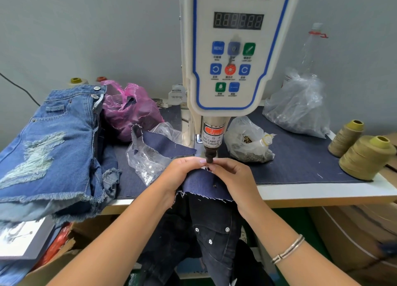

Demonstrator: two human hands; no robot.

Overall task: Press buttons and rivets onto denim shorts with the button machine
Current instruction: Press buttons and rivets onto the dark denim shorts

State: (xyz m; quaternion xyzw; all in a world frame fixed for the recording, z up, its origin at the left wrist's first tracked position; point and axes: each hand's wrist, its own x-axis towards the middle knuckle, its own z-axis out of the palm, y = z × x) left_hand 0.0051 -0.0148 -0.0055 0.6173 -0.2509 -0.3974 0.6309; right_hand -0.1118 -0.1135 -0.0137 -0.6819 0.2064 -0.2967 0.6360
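Observation:
The white servo button machine (232, 55) stands at the centre, its black punch tip (209, 157) pointing down between my fingertips. A dark denim piece (203, 183) with a small rivet on it lies under the punch, and more dark denim with silver rivets (211, 235) hangs below the table edge. My left hand (181, 174) grips the fabric's left side. My right hand (231, 176) pinches the fabric right beside the punch tip. A bag of silver buttons (148, 163) lies left of the punch; a bag of brass rivets (249, 143) lies to its right.
Light blue ripped denim shorts (51, 148) are piled at the left. A pink bag (131, 109), a large clear bag (298, 107) and two olive thread cones (363, 156) sit on the dark cloth table cover (300, 163). Cardboard boxes stand below the table.

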